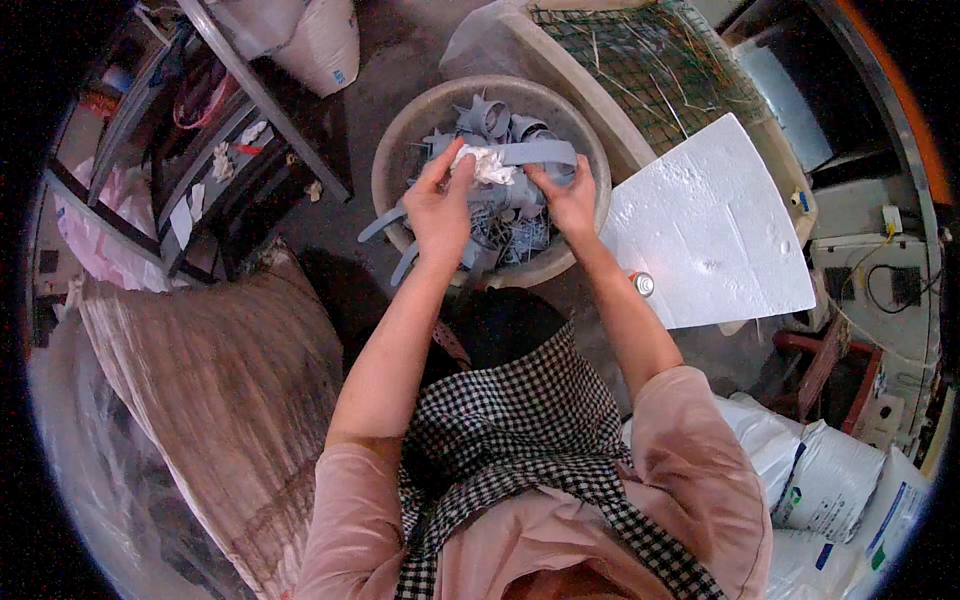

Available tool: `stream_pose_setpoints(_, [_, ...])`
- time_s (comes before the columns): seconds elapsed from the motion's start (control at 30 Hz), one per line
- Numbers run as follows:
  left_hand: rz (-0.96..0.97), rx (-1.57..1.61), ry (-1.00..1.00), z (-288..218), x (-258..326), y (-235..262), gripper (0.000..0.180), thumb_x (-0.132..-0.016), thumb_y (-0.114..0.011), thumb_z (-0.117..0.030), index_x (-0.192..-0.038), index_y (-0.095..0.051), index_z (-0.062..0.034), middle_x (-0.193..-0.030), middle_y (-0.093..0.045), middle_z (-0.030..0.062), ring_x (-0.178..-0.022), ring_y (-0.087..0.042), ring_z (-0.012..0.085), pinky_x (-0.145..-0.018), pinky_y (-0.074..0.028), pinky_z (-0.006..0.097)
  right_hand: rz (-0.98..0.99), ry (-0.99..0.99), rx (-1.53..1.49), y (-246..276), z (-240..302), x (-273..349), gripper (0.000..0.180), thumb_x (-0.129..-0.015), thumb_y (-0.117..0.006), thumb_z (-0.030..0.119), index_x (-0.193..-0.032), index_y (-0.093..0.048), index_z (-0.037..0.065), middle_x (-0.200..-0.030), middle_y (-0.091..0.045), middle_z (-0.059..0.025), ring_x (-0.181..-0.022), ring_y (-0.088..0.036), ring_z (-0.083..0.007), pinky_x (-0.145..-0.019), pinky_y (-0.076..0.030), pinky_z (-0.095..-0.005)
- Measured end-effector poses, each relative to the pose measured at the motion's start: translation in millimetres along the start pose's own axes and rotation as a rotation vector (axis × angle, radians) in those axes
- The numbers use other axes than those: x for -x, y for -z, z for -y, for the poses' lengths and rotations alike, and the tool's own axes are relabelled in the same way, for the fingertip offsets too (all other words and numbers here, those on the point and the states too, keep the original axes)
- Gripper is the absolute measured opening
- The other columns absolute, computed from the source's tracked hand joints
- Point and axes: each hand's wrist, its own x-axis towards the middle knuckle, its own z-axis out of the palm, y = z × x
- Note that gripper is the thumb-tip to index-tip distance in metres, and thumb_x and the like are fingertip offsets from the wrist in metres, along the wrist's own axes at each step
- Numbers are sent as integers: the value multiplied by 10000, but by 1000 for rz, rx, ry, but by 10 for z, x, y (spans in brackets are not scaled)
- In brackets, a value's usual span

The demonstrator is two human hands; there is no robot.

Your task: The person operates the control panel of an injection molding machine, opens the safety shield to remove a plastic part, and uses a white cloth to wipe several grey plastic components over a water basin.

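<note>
My left hand (439,208) pinches a crumpled white cloth or paper (488,165). My right hand (569,202) is closed on a flat grey plastic strip (540,152), whose far part bends round in a curve. The strip's left end meets the crumpled white piece; whether it runs inside is hidden. Both hands are above a round, worn basin (392,150). Inside the basin lie curled grey strips (490,115) and a tangle of thin grey plastic pieces (520,238). Some grey strips stick out over the basin's left rim.
A white foam board (715,230) lies right of the basin, with a small can (643,284) by its near-left edge. Behind it is a trough with green netting (640,60). A dark metal rack (240,90) and a brown-stained sack (215,400) stand left; white bags (825,480) lie lower right.
</note>
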Motion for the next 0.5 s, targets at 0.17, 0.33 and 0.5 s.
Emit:
stream_pose_setpoints(0.17, [49, -19, -50, 82, -36, 57, 198, -839, -594, -118, -970, -624, 28, -899, -632, 81, -792, -572, 109, -716, -460, 234, 4, 43, -45, -3, -96, 8, 513, -650, -761, 287, -991, -542, -27, -937, -613, -154, -860, -581, -267, -765, -438, -346])
stream_pose_setpoints(0.33, [57, 453, 296, 33, -47, 52, 185, -860, -548, -83, -973, -578, 59, -929, -610, 112, -819, -596, 171, -740, -504, 292, 193, -254, -274, -5, -85, 47, 449, -701, -737, 204, -1023, -548, -46, -943, -612, -93, -833, -568, -167, -761, -439, -287])
stream_pose_setpoints(0.5, [24, 645, 192, 25, -233, 181, 182, -878, -514, -88, -981, -547, 59, -985, -586, 134, -870, -597, 210, -778, -527, 344, 185, -236, -407, -55, -209, -2, 452, -724, -713, 213, -1045, -538, -52, -987, -598, -96, -862, -561, -167, -777, -433, -286])
